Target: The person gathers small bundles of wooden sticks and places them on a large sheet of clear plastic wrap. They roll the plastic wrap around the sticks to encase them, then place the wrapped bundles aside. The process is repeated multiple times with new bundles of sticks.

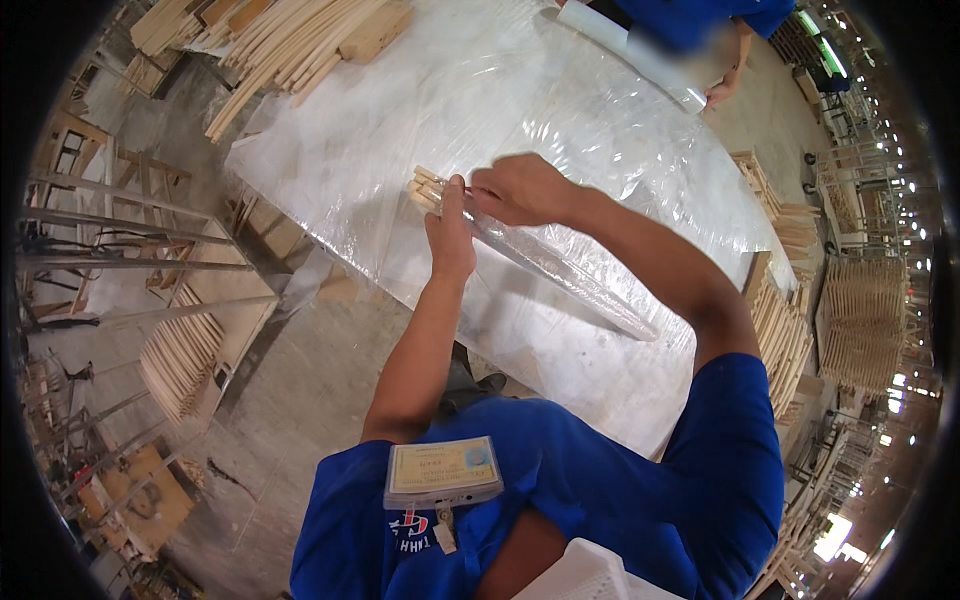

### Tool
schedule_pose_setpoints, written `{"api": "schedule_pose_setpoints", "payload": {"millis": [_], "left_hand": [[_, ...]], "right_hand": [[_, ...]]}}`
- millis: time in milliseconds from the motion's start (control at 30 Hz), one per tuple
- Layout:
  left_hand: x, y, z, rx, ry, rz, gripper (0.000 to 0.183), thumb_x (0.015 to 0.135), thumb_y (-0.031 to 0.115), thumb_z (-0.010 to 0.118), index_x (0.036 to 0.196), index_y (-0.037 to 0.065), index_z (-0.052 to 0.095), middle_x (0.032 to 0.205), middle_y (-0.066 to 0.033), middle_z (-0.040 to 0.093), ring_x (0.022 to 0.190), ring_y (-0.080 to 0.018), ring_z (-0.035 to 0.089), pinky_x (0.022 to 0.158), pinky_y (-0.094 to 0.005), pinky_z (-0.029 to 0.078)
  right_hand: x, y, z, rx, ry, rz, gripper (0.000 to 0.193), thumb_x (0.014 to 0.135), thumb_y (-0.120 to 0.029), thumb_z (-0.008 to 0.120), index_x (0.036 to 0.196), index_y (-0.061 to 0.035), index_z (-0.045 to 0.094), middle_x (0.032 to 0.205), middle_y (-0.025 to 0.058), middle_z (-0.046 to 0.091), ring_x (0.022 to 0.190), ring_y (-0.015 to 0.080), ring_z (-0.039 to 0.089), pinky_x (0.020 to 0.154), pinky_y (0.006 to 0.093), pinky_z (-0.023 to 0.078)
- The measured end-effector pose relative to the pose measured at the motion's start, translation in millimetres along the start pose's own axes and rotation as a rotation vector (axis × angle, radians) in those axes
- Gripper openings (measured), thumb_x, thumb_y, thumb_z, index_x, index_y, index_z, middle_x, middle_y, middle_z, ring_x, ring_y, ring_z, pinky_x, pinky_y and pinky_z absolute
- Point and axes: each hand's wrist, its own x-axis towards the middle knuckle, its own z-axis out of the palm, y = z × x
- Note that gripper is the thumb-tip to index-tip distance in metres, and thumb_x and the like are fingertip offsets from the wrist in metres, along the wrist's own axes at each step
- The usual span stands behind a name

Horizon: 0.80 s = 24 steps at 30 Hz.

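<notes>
A bundle of pale wooden sticks (424,189) lies slantwise over the table, its bare ends toward the upper left. Clear plastic film (575,278) wraps the rest of its length, down to the right. My left hand (450,238) is closed round the bundle just below the bare ends, thumb on top. Right beside it, my right hand (525,190) is closed, its fingers pinched at the film on the bundle's upper side. Exactly what the right fingertips grip is partly hidden.
The table (350,160) is covered with shiny clear film. Across it, a co-worker's hand (722,92) touches a film roll (640,58). Long wooden strips (290,45) are piled at the far left, and more wood stacks (785,330) stand right. A rack of curved pieces (185,350) is left.
</notes>
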Motion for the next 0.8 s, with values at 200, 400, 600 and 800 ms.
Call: {"api": "schedule_pose_setpoints", "payload": {"millis": [200, 400, 600, 800], "left_hand": [[35, 34, -123, -0.286, 0.247, -0.183, 0.039, 0.106, 0.044, 0.061, 0.097, 0.005, 0.063, 0.085, -0.0128, 0.066, 0.079, -0.0302, 0.068, 0.079, -0.0465, 0.059], [-38, 20, -196, -0.139, 0.200, -0.103, 0.042, 0.105, 0.047, 0.059, 0.101, 0.005, 0.061, 0.089, -0.0135, 0.067, 0.090, -0.0324, 0.069, 0.087, -0.0505, 0.059], [-155, 74, -290, -0.182, 0.431, 0.035, 0.046, 0.106, 0.046, 0.055, 0.110, 0.001, 0.063, 0.099, -0.0133, 0.069, 0.093, -0.0315, 0.069, 0.093, -0.0487, 0.059], [-319, 148, -370, -0.195, 0.621, 0.193, 0.047, 0.106, 0.046, 0.057, 0.113, 0.001, 0.066, 0.108, -0.0129, 0.070, 0.101, -0.0285, 0.069, 0.089, -0.0438, 0.059]], "right_hand": [[-144, -4, -32, 0.780, 0.518, 0.525, 0.014, 0.099, -0.015, 0.065, 0.088, -0.0065, 0.068, 0.085, -0.0030, 0.063, 0.078, 0.0055, 0.052, 0.069, 0.0251, 0.041], [-231, 20, -84, 1.503, 1.221, 0.269, 0.016, 0.102, -0.018, 0.054, 0.090, -0.0076, 0.059, 0.065, -0.0035, 0.040, 0.059, 0.0114, 0.037, 0.060, 0.0305, 0.032], [-234, 30, -151, 1.549, 1.492, 0.159, 0.013, 0.096, -0.018, 0.061, 0.087, -0.0088, 0.059, 0.059, -0.0043, 0.028, 0.055, 0.0127, 0.028, 0.057, 0.0311, 0.030], [-186, 55, -177, 1.553, 1.284, -0.162, 0.017, 0.102, -0.027, 0.065, 0.091, -0.0157, 0.060, 0.068, -0.0051, 0.045, 0.055, 0.0088, 0.041, 0.052, 0.0258, 0.037]]}}
